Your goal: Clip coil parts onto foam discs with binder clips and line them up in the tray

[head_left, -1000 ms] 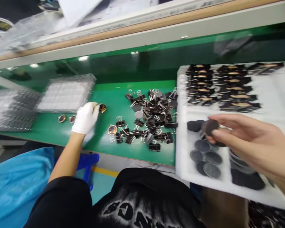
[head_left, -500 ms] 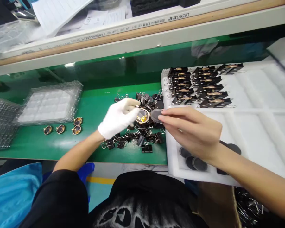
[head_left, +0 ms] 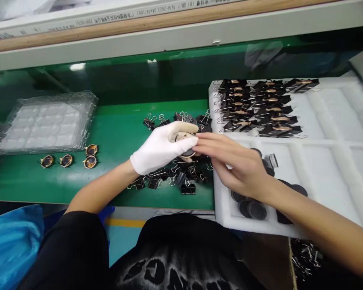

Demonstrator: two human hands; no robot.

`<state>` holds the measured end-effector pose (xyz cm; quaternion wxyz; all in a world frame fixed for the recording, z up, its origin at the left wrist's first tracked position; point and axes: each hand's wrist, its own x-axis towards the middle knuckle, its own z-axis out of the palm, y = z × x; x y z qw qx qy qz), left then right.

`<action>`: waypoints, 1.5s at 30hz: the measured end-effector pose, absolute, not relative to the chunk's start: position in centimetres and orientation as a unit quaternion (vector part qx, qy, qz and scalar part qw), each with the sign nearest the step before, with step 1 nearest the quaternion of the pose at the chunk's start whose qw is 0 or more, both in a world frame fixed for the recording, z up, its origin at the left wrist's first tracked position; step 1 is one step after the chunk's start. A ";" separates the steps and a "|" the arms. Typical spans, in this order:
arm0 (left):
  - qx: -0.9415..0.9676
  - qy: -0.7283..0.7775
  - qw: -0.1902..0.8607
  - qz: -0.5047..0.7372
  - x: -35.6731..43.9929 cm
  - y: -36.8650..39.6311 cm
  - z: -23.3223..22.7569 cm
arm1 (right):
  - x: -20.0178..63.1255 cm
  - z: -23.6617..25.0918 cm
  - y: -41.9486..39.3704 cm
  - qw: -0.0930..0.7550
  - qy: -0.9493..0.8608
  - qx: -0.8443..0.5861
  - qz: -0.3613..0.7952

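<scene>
My left hand (head_left: 160,150), in a white glove, is closed around a gold-rimmed round watch case (head_left: 186,159), mostly hidden by the fingers. The fingertips of my bare right hand (head_left: 240,165) meet it from the right, at a black disc (head_left: 188,152) lying against the case. Below and around both hands is a pile of black binder clips (head_left: 181,178) with wire handles. Several similar gold-rimmed watch cases (head_left: 66,160) lie on the green table (head_left: 115,129) to the left.
At the right, a white foam tray (head_left: 317,165) bears rows of binder clips clamped on gold-edged pieces (head_left: 272,109), plus loose black discs (head_left: 256,210). Stacked clear plastic trays (head_left: 48,125) stand at left. A ledge (head_left: 133,44) crosses the back. More clips lie in a box (head_left: 305,257) below.
The black disc in my right hand has moved left onto the watch case, and my hands have come together. The view has shifted slightly, showing less of the shelf above.
</scene>
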<state>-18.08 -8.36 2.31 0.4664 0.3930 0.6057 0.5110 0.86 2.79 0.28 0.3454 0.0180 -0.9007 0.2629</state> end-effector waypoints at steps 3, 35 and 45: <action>0.364 0.597 0.471 0.538 -19.4 -7.9 2.6 | 0.5 0.5 3.4 0.376 -0.888 -0.086 0.248; 0.538 0.640 0.460 0.298 -19.4 -8.6 2.5 | 1.0 0.6 4.2 0.158 -0.727 -0.204 0.637; 0.562 0.657 0.438 0.247 -20.0 -8.1 2.3 | 0.9 -0.3 5.4 0.156 -0.626 -0.291 0.707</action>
